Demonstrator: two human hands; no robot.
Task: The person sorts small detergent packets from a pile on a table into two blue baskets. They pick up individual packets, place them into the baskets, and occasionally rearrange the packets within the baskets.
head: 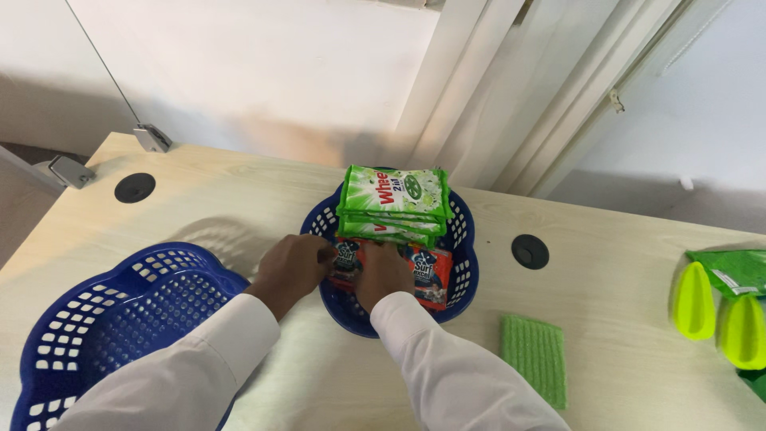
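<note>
On the pale wooden surface (239, 199), a person in white sleeves leans over a blue perforated basket (461, 239) that sits near the middle. Both hands are down inside it. The left hand (294, 267) has its fingers curled at the near-left edge of a stack of blue-and-red sachets (431, 275), and the right hand (383, 271) lies over the middle of that same stack, fingers bent down onto it. Both seem closed on the sachets, though the fingertips are hidden beneath the knuckles, so how firm the hold is I cannot tell.

To my eye the step in hand is gathering or squaring up the blue-and-red sachets in the front half of the basket. Lifting them together would call for a pinch from both sides, since the slippery packets could fan out, and the green ones behind leave little room.

That basket holds two sorts: the blue-and-red sachets at the front, and a neat pile of green-and-white sachets (392, 199) stacked against its far rim. A second blue basket (120, 319) stands well apart at the left, with nothing showing in it. A green ribbed scrub pad (533, 357) lies to the right of the sleeves, and at the far right edge two lime-green plastic pieces (694, 302) rest beside another green packet (738, 270).
</note>
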